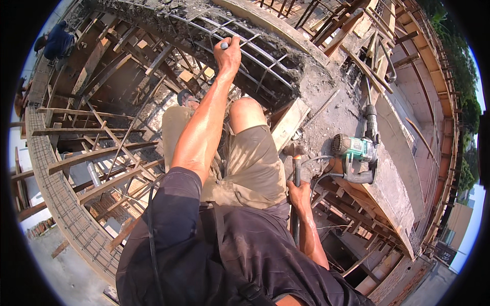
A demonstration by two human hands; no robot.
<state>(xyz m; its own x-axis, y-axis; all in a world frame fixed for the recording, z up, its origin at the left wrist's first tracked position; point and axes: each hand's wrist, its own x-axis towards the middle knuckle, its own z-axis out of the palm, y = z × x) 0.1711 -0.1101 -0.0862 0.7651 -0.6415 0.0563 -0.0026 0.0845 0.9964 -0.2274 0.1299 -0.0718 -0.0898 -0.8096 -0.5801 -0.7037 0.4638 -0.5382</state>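
Note:
My left hand (228, 57) is closed in a fist around a metal chisel (224, 46); only its round butt end shows, and its tip is hidden. That fist is over the steel rebar (265, 65) exposed along a broken concrete beam (314, 84). Lower down, beside my right thigh, my right hand (299, 195) grips the handle of a hammer (294, 150). The hammer's dusty head points away from me, near the beam's edge. To the right of it, a teal and grey rotary hammer drill (353, 148) lies on the concrete, its bit pointing away.
Wooden props and planks (109, 135) criss-cross a drop on the left. A rebar cage (66, 204) curves along the left side. A cable (316, 159) runs by the drill. Loose rubble lies on the concrete. Another person (57, 43) in blue is at far left.

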